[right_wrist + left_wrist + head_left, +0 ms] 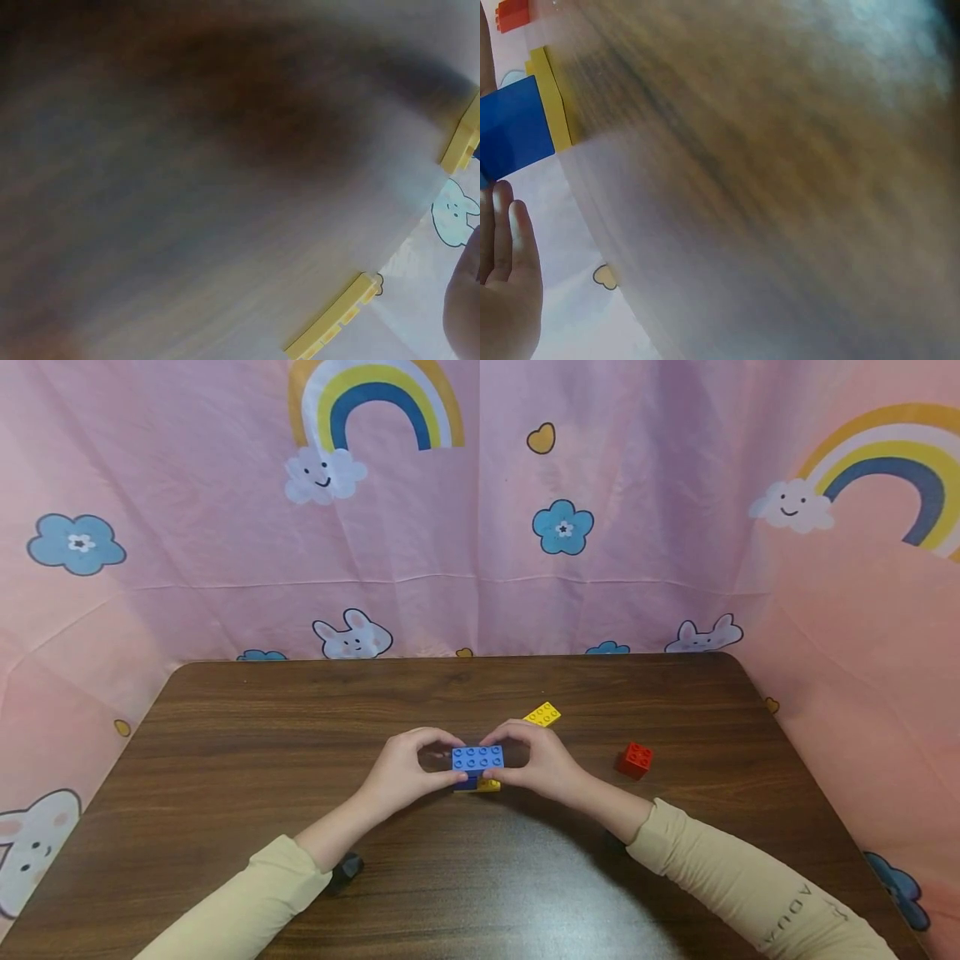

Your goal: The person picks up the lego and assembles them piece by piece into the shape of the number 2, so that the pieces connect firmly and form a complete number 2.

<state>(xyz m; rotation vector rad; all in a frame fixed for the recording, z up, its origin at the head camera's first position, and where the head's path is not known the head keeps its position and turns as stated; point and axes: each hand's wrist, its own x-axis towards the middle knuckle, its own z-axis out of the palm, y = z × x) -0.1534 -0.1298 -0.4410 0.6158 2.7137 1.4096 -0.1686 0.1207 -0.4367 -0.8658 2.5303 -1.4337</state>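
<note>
A light blue toy building brick (477,758) with studs on top is between the two hands. My left hand (397,772) pinches its left end, thumb at the near side and fingers behind. At the right end my right hand (546,764) pinches it the same way. Beneath it is a dark blue brick (514,124), standing on a yellow plate (553,105) on the table. The yellow plate's right part shows bare studs. Whether the light blue brick is fully pressed onto the dark blue one, I cannot tell.
Behind the right hand lies another yellow plate (545,714), partly hidden by that hand. A red brick (636,760) sits farther right on the brown wooden table (262,718). A pink printed curtain (450,543) hangs behind the table and along its sides.
</note>
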